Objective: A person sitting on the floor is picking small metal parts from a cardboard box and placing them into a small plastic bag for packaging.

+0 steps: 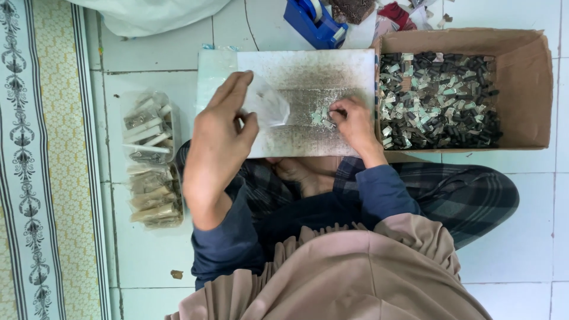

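I am looking straight down at a floor of white square tiles (521, 237) with thin grey joints, where a person sits cross-legged in dark plaid trousers. Along one edge runs a yellow patterned rug with a pale ornamented border (35, 178). Across the lap lies a white rectangular board smudged with dark grey dust (314, 74), serving as the work surface.

My left hand (222, 139) is raised over the board's near corner, its grip pinched on a small clear plastic bag (268, 105) between thumb and fingers. My right hand (354, 121) rests on the board, fingertips closed on a little cluster of small pale-green and dark pieces (321, 117) lying in the board's middle.

Just beside the board stands an open brown cardboard box (527, 77) filled with many more of the same small pieces. On the tiles at the other side lie filled clear bags of pale sticks (151, 160). Beyond the board sits a blue tape dispenser (314, 21).
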